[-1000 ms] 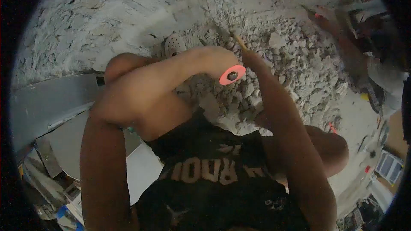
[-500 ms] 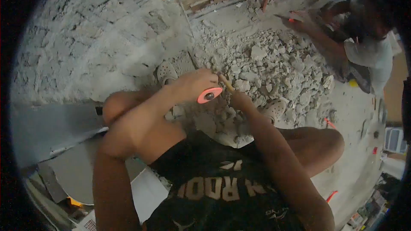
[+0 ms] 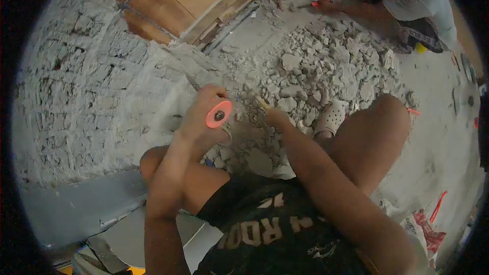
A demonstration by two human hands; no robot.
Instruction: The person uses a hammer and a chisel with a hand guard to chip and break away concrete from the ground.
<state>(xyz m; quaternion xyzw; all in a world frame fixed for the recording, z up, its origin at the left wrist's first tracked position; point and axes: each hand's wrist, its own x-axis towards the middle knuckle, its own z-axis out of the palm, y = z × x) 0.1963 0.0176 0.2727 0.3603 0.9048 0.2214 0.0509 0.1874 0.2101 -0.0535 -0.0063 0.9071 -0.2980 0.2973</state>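
Head view: left hand closed round a red-guarded tool, probably a chisel, dark end toward the rough wall, contact can't be told; right hand gripping a wooden handle just apart from it above the rubble, far end unclear. Best handling, my judgement: tip seated firmly, fingers tucked behind the guard, any blow square on the metal end, clogs clear of loose chunks. Container: crumpled white-and-red bag, lower right, contents can't be made out.
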